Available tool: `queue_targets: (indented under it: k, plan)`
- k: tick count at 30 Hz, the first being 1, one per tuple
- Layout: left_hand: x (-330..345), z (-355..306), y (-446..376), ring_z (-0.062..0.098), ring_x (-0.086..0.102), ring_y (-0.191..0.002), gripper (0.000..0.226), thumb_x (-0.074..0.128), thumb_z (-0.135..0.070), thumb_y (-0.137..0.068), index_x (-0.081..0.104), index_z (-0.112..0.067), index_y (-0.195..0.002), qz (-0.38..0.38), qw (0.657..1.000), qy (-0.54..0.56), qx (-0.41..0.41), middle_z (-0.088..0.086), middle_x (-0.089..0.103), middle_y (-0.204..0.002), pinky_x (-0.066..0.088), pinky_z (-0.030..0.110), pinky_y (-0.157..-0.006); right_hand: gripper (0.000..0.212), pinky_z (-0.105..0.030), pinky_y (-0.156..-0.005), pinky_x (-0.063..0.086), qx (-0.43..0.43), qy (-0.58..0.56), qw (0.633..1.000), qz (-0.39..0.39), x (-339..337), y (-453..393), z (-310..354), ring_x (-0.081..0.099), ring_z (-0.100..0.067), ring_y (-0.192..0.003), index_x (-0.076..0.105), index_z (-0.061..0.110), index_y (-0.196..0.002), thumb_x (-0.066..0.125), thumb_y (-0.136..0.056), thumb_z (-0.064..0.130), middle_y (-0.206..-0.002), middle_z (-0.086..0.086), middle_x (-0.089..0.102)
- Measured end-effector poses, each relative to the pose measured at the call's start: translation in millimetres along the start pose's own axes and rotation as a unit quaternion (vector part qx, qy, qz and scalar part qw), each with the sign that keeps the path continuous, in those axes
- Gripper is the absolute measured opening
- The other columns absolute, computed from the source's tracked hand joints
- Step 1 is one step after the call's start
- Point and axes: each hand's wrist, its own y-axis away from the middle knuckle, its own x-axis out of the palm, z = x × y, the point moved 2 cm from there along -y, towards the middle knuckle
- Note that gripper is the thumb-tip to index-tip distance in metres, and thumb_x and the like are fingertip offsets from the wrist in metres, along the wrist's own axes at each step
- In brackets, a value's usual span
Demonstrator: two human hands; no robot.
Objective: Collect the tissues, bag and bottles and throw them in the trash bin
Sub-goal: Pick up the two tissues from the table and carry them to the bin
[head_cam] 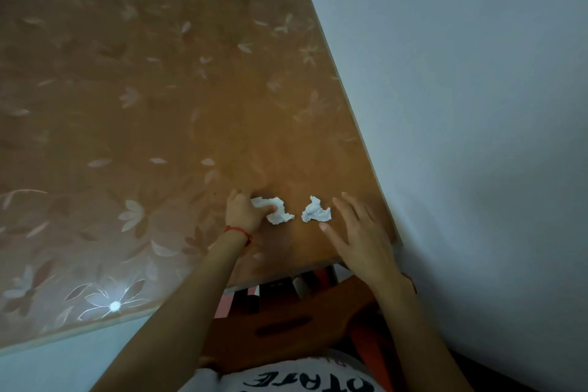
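The collecting looks to be at its very start: two crumpled tissues lie on the table, neither lifted clear, and no bag, bottle or trash bin shows anywhere in the head view, so those items and the throwing away all appear to be left to do. The left hand [243, 211] has its fingers curled over the left tissue [273, 211], pinching its near end against the tabletop, while the rest of that tissue trails out to the right, seemingly resting on the surface. The right hand [356, 229] is spread open, fingers straight and apart, holding nothing; its fingertips sit just beside the right tissue [316, 210], and whether they touch it cannot be told. The two tissues lie near each other, apart by a small gap, close to the table's near right corner. Both are thin white paper, wadded into irregular lumps with sharp creases and ragged points; they should squash easily and weigh almost nothing. The table [159, 89] wears a smooth, faintly glossy orange-brown covering printed with pale leaf and flower shapes, and a bright spot of light glints off it near the left edge. A thin red string bracelet [239, 233] circles the left wrist. Beneath the table edge stands a brown wooden stool [286, 318] with a slot in its seat
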Motion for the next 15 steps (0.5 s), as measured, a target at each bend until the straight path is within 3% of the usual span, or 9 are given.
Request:
queue_targets:
  k: [4,7,9,15]
  plan:
    - [7,-9,-3,0.033,0.051,-0.075,0.041,0.078,-0.024,-0.064,0.059,0.008,-0.079,-0.004,1.000,-0.025,-0.001,0.017,0.050,-0.082,0.047,0.044,-0.074,0.056,-0.033,-0.103,0.036,-0.004,0.001,1.000,-0.001,-1,0,-3,0.032,-0.016,-0.135,0.034,0.022,-0.139,0.042,-0.091,0.050,-0.150,0.001,0.030]
    - [14,-10,-5,0.042,0.057,-0.082,0.041,0.078,-0.021,-0.064,0.059,0.011,-0.079,-0.005,1.000,-0.028,0.001,0.026,0.051,-0.082,0.047,0.043,-0.071,0.056,-0.034,-0.102,0.037,-0.004,-0.002,1.000,-0.002,-1,0,-6,0.032,-0.017,-0.135,0.035,0.021,-0.139,0.042,-0.091,0.050,-0.150,0.001,0.031]
    - [21,-10,-5,0.041,0.059,-0.086,0.037,0.077,-0.018,-0.064,0.063,0.010,-0.084,-0.002,1.000,-0.020,0.011,0.031,0.058,-0.093,0.048,0.041,-0.071,0.056,-0.035,-0.102,0.037,-0.004,-0.007,1.000,-0.006,-2,0,-8,0.033,-0.018,-0.135,0.036,0.021,-0.138,0.043,-0.091,0.050,-0.150,0.000,0.032]
    - [32,-3,-1,0.032,0.062,-0.081,0.018,0.072,-0.009,-0.068,0.068,0.000,-0.083,-0.025,0.999,0.015,0.029,0.020,0.068,-0.087,0.048,0.033,-0.068,0.056,-0.036,-0.104,0.034,-0.001,-0.008,1.000,-0.009,-1,-2,-13,0.032,-0.018,-0.135,0.038,0.019,-0.137,0.044,-0.091,0.049,-0.149,-0.002,0.033]
